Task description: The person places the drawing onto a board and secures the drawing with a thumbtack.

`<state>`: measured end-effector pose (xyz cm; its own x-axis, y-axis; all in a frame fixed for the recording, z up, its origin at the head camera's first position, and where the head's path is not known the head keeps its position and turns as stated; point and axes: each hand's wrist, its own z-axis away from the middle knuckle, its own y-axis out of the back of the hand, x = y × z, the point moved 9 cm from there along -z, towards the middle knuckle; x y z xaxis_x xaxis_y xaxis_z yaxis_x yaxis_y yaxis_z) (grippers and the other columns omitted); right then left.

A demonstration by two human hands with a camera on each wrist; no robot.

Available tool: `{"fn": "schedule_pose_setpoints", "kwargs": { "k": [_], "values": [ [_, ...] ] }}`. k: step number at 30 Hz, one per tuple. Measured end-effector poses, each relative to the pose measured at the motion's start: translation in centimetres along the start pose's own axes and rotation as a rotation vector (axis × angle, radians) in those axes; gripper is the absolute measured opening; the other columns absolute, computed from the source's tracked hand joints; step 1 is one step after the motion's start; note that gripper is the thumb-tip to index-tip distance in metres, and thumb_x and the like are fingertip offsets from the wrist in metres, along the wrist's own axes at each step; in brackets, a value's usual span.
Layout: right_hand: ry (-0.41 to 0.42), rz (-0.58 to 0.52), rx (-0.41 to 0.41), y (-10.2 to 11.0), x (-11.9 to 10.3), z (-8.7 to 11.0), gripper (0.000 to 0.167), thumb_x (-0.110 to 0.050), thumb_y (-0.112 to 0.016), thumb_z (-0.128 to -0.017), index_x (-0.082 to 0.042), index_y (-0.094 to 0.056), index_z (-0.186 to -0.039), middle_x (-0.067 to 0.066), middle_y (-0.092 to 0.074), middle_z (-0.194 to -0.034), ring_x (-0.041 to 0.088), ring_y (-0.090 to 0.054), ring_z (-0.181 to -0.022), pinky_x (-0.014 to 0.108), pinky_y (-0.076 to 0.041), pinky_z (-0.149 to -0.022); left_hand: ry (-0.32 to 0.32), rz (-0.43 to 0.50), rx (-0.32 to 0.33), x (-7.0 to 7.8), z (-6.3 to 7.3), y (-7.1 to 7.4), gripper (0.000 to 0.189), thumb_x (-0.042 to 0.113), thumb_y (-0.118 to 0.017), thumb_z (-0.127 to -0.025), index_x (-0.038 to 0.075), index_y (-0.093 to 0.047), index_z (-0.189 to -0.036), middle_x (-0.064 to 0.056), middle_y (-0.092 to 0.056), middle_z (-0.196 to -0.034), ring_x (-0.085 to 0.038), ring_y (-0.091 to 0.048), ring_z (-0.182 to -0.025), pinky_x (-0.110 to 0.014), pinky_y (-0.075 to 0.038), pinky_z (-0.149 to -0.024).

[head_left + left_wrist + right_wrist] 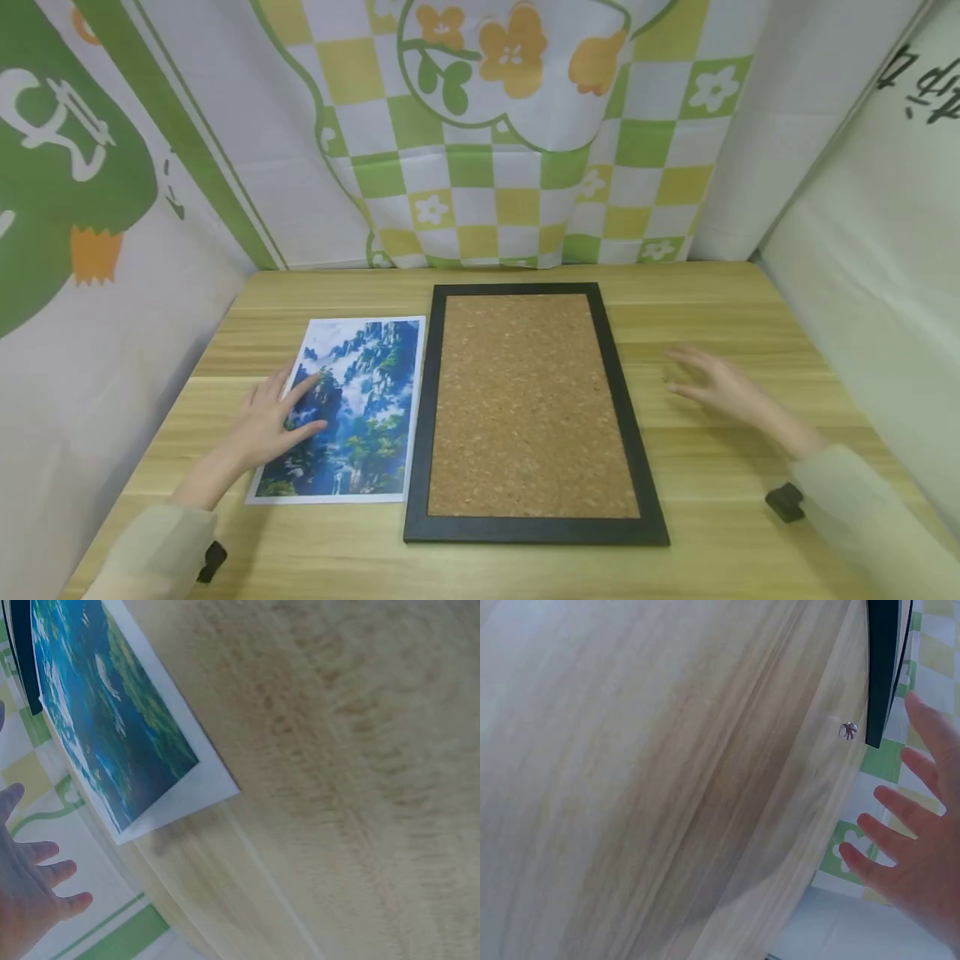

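The right wrist view is showing a small shiny object (848,731) resting on the wooden table (720,550), just beside the black frame (536,530); the head view is not resolving it clearly. The head view is presenting the whole cork board (525,408), whereas each wrist view is including only a strip of its frame.

The landscape print (367,400) is lying flat, picture side up, immediately left of the board. The left hand (262,421) is extending over the print's left edge with fingers spread, grasping nothing; whether it is pressing the paper cannot be determined. The right hand (723,390) is hovering right of the board, fingers extended and released.

The left hand is partly covering the print. The board is lying between the print and the right hand. A checked cloth (480,192) is hanging behind the table.
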<state>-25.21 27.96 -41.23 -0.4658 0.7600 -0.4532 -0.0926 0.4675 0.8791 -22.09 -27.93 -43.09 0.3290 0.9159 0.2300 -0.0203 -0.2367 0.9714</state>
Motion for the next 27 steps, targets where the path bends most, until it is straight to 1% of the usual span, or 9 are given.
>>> {"fn": "schedule_pose_setpoints", "kwargs": {
  "k": [6,9,12,16,21,24,27],
  "values": [
    [-0.034,-0.021,-0.015,-0.5,0.7,-0.4,0.045,-0.012,-0.065,-0.078,0.007,-0.050,-0.116,0.032,-0.045,-0.119,0.050,-0.041,-0.108,0.060,-0.034,-0.086,0.029,0.048,0.005,-0.9,0.3,0.1,0.071,0.044,-0.061,-0.079,0.012,-0.033,-0.136,-0.031,-0.020,-0.138,-0.053,-0.024,-0.118,-0.068,-0.017,-0.090],
    [-0.058,-0.049,-0.028,-0.8,1.2,-0.6,0.041,-0.009,-0.066,-0.077,0.008,-0.053,-0.113,0.030,-0.051,-0.113,0.047,-0.048,-0.103,0.056,-0.039,-0.084,0.051,0.063,0.002,-1.4,0.5,-0.1,0.070,0.042,-0.062,-0.080,0.008,-0.035,-0.134,-0.034,-0.026,-0.133,-0.055,-0.031,-0.112,-0.068,-0.024,-0.086],
    [-0.080,-0.069,-0.039,-1.1,1.5,-0.8,0.037,-0.007,-0.066,-0.077,0.008,-0.056,-0.108,0.027,-0.056,-0.107,0.043,-0.053,-0.096,0.052,-0.043,-0.081,0.079,0.077,-0.013,-1.9,0.7,-0.4,0.070,0.043,-0.061,-0.080,0.007,-0.036,-0.134,-0.035,-0.032,-0.128,-0.054,-0.035,-0.108,-0.067,-0.029,-0.083],
    [-0.085,-0.077,-0.036,-1.4,1.6,-1.2,0.030,-0.004,-0.067,-0.075,0.007,-0.059,-0.102,0.024,-0.060,-0.100,0.039,-0.057,-0.091,0.048,-0.046,-0.078,0.108,0.108,-0.030,-2.5,0.8,-0.9,0.072,0.045,-0.061,-0.079,0.005,-0.036,-0.134,-0.033,-0.036,-0.123,-0.052,-0.039,-0.106,-0.065,-0.033,-0.081],
    [-0.095,-0.080,-0.044,-1.7,1.9,-1.5,0.024,-0.002,-0.066,-0.075,0.006,-0.062,-0.098,0.022,-0.062,-0.096,0.036,-0.058,-0.087,0.046,-0.048,-0.076,0.147,0.155,-0.047,-3.1,0.9,-1.3,0.074,0.044,-0.063,-0.077,-0.001,-0.038,-0.130,-0.032,-0.038,-0.119,-0.049,-0.042,-0.102,-0.063,-0.036,-0.079],
    [-0.099,-0.073,-0.047,-1.7,2.0,-1.6,0.021,-0.001,-0.066,-0.075,0.005,-0.063,-0.095,0.021,-0.062,-0.094,0.035,-0.058,-0.086,0.046,-0.047,-0.075,0.156,0.164,-0.047,-3.2,0.9,-1.3,0.072,0.041,-0.067,-0.075,-0.004,-0.042,-0.126,-0.031,-0.040,-0.112,-0.043,-0.046,-0.093,-0.057,-0.041,-0.073],
    [-0.084,-0.062,-0.040,-1.7,1.9,-1.7,0.018,0.001,-0.066,-0.074,0.004,-0.064,-0.091,0.020,-0.063,-0.091,0.034,-0.059,-0.084,0.046,-0.048,-0.074,0.162,0.182,-0.035,-3.3,0.8,-1.3,0.065,0.034,-0.071,-0.073,-0.005,-0.048,-0.120,-0.029,-0.041,-0.106,-0.036,-0.047,-0.085,-0.048,-0.041,-0.067]
  ]
}}
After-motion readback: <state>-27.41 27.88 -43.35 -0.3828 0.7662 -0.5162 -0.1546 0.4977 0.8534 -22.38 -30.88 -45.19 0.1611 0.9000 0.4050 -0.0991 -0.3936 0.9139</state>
